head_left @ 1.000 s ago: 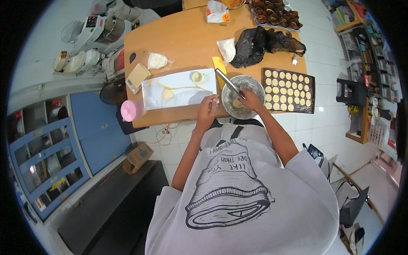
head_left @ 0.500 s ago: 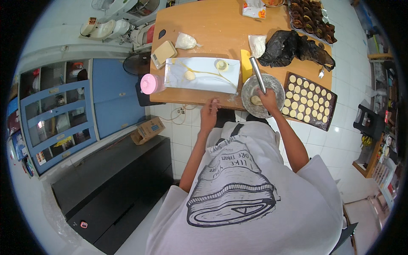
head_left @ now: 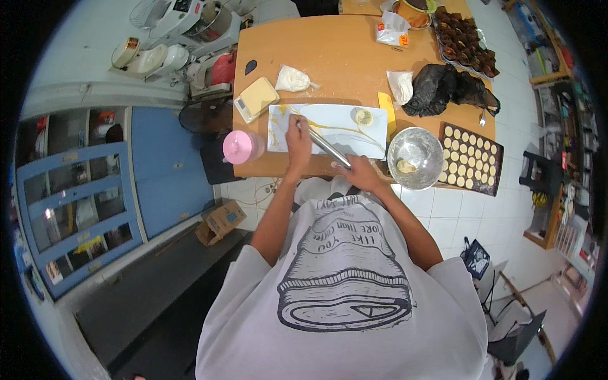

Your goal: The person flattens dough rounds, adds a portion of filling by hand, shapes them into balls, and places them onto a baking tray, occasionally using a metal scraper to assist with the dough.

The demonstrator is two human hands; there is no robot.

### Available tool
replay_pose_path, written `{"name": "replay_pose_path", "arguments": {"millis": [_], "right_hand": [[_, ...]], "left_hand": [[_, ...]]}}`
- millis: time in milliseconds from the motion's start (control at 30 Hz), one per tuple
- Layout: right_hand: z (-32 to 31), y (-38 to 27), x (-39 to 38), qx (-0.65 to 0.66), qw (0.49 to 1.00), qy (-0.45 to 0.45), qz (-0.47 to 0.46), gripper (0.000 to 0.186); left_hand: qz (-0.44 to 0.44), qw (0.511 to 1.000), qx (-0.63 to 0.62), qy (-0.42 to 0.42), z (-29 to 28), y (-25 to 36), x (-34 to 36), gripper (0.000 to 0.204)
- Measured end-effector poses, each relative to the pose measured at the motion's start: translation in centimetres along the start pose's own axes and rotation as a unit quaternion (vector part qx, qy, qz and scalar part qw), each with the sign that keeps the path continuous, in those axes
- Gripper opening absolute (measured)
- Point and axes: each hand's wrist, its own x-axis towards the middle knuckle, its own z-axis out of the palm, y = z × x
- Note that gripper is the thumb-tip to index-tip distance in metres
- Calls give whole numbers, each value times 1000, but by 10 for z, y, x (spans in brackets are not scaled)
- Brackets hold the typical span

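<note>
Right hand (head_left: 360, 172) is wrapped around one end of the metal rolling pin (head_left: 327, 145) on my feed; left hand (head_left: 299, 138) is curled at the other, can't tell if it's gripping. Pin's slanting over the white board (head_left: 373, 139).

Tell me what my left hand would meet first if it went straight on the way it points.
Your left hand would probably meet the left white bag beyond the board, though its height is unclear and it might pass above.
</note>
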Motion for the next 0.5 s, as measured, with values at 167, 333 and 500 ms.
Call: {"name": "replay_pose_path", "arguments": {"millis": [167, 333, 500], "right_hand": [[54, -7, 21, 35, 996, 12, 83, 55], [92, -13, 33, -41, 980, 114, 156, 52], [108, -31, 33, 2, 962, 157, 224, 50]], "left_hand": [[68, 993, 75, -67, -31, -34, 81, 29], [90, 973, 129, -168, -33, -36, 114, 32], [129, 935, 191, -269, -23, -44, 136, 33]]}}
